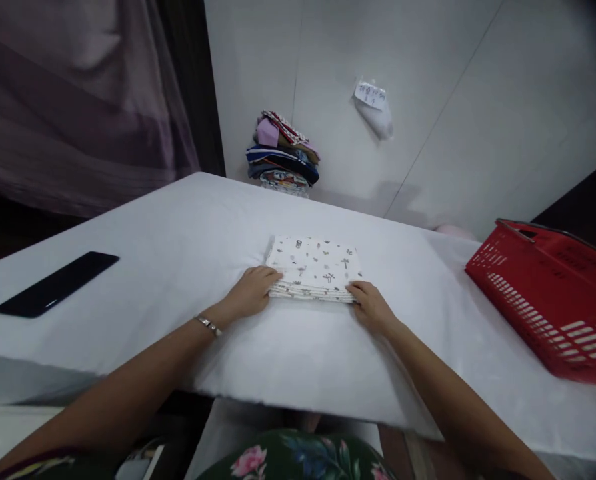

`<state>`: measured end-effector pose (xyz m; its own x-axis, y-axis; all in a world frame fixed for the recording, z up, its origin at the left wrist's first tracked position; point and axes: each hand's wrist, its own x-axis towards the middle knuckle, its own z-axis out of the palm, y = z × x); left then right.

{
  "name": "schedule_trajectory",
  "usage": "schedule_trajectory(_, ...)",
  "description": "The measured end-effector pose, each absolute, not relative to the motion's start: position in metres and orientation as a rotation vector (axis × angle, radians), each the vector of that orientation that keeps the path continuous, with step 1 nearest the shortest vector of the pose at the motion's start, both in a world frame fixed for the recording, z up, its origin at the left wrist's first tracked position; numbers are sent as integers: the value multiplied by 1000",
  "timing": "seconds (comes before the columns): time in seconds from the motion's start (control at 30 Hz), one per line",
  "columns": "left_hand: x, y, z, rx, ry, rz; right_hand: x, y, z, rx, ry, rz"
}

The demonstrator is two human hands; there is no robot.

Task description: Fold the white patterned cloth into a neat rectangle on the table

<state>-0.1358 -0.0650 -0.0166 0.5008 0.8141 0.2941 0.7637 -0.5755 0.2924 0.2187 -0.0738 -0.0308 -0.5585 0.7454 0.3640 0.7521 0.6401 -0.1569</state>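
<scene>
A folded white cloth (318,265) with small dark prints lies on the white table (178,240) in front of me. My left hand (251,291) grips its near left corner, fingers curled onto the edge. A bracelet sits on that wrist. My right hand (371,305) pinches the near right corner, fingers tucked at the edge of the folded layers.
A red plastic basket (553,300) stands at the table's right side. A black phone (58,283) lies at the left. A pile of folded coloured cloths (284,155) rests against the wall at the back. A white paper bag (375,107) hangs on the wall.
</scene>
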Motion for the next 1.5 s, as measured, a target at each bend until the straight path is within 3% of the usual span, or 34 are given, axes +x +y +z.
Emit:
schedule_trajectory(0.17,-134,-65,-4,2495,1408,586,219,-76,-13,-1319,-2352,233)
schedule_trajectory(0.57,-120,-59,-2,2250,1540,669,209,-55,-9,-1414,-2279,477)
schedule_trajectory(0.93,-117,-65,9,2334,1466,691,212,-70,-13,-1344,-2258,159)
schedule_trajectory(1.5,-126,-75,-8,2710,1314,562,230,-81,-23,-1171,-2435,35)
